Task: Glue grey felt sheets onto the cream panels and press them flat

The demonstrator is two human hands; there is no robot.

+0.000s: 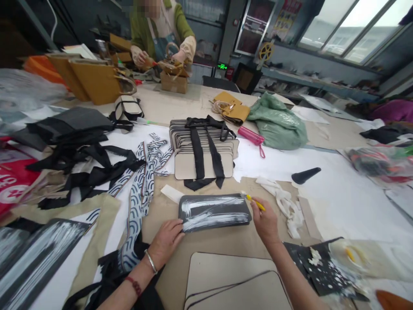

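Note:
A black rectangular panel [213, 212], streaked with a white glue-like coating, lies on brown paper in front of me. My left hand [167, 236] grips its left edge, fingers together at the near corner. In my right hand [266, 219] is a small brush [258, 203] with a yellow handle, its tip at the panel's upper right corner. Behind the panel stands a stack of beige black-edged panels [203, 159], with black strips draped over it. More beige panels [226, 271] lie overlapping nearest to me.
Patterned straps [138, 202] and black fabric strips [106, 161] heap at the left, near other white-streaked panels [48, 258]. At right are a glue container [356, 256], crumpled white cloth [280, 198] and a black tapered object [306, 175]. Across the table a co-worker [161, 38] handles a tan bag.

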